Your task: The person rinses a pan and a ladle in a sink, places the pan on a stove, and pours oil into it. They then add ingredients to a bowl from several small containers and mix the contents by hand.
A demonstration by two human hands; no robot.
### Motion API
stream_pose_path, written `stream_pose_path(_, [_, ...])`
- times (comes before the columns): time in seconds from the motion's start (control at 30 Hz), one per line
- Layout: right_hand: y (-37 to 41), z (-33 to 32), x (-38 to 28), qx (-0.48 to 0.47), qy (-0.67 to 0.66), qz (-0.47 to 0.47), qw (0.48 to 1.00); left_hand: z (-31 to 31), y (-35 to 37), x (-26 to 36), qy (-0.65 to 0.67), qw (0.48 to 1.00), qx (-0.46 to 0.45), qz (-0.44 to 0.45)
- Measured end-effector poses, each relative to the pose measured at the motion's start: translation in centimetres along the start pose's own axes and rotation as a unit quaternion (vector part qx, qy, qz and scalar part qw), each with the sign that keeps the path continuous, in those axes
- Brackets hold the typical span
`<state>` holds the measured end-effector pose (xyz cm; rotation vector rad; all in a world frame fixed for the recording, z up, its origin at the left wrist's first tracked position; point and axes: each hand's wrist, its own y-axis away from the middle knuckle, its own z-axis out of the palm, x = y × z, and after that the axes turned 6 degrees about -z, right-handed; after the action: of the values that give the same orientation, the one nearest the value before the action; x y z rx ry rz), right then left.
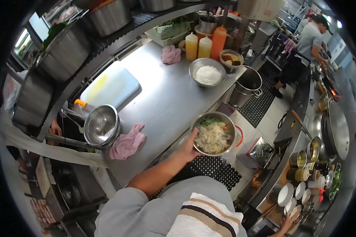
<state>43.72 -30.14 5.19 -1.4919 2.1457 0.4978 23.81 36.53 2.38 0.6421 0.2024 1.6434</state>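
My left hand (189,151) grips the near-left rim of a metal bowl (213,133), thumb over the edge. Chopped greens and a pale, floury mix fill it. It hangs in the air beyond the steel counter's edge. At the bottom right my right hand (289,224) is among small bowls (285,194); whether its fingers hold anything is too small to tell. On the counter (162,94) stand a bowl of white powder (207,74), a white cutting board (111,85), stacked metal colanders (101,125) and a pink cloth (127,141).
Squeeze bottles (204,47) and a sauce tub (231,58) line the counter's far end, beside a tall pot (245,86). Pans (332,130) crowd the right-hand station. A co-worker (309,41) stands there at the back right. Another person's hand (55,128) shows at left, under the shelf.
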Motion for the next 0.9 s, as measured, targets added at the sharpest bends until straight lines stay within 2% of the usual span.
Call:
stream_pose_path(0.07, [2.8, -2.3, -2.6, 0.106, 0.104, -0.114, 0.982, -1.9, 1.0, 2.8, -0.001, 0.999, 0.043, 0.029])
stream_pose_path(0.13, [4.2, -4.1, -6.2, 0.201, 0.156, -0.229, 0.94, -4.1, 1.7, 5.8, -0.052, 0.991, 0.087, 0.087])
stream_pose_path(0.23, [2.9, -4.6, -13.0, 0.234, 0.099, -0.383, 0.888, -5.1, 3.9, 9.2, -0.083, 0.976, 0.149, 0.135])
stream_pose_path(0.3, [-0.2, -2.6, -18.2, 0.14, -0.058, -0.383, 0.911, -5.6, 4.9, 10.8, -0.095, 0.968, 0.188, 0.135])
stream_pose_path(0.37, [-0.1, 0.4, -24.6, 0.078, -0.022, -0.442, 0.893, -5.5, 5.9, 12.0, -0.159, 0.937, 0.278, 0.137])
stream_pose_path(0.43, [5.8, 4.4, -34.7, -0.138, -0.143, -0.34, 0.919, -6.4, 6.0, 12.1, -0.188, 0.919, 0.309, 0.16])
stream_pose_path(0.47, [6.5, 7.1, -37.4, -0.171, -0.125, -0.374, 0.903, -6.9, 6.0, 11.9, -0.223, 0.898, 0.333, 0.18])
stream_pose_path(0.5, [7.1, 10.4, -39.6, -0.202, -0.108, -0.408, 0.884, -7.4, 6.3, 11.6, -0.213, 0.899, 0.337, 0.183])
stream_pose_path(0.57, [12.3, 16.0, -45.1, -0.29, -0.124, -0.453, 0.834, -8.8, 7.6, 10.9, -0.152, 0.923, 0.292, 0.2])
stream_pose_path(0.67, [18.4, 22.7, -50.6, -0.412, -0.046, -0.506, 0.756, -11.1, 9.5, 8.6, -0.071, 0.931, 0.293, 0.206])
stream_pose_path(0.73, [21.0, 27.2, -52.3, -0.493, -0.064, -0.559, 0.663, -10.4, 11.4, 6.8, -0.073, 0.921, 0.323, 0.206])
stream_pose_path(0.83, [24.7, 30.5, -55.6, -0.579, -0.023, -0.613, 0.537, -10.7, 12.7, 2.8, -0.065, 0.908, 0.356, 0.21])
stream_pose_path(0.9, [25.5, 32.7, -57.3, -0.591, -0.013, -0.651, 0.476, -10.6, 12.4, 0.1, -0.034, 0.898, 0.384, 0.212])
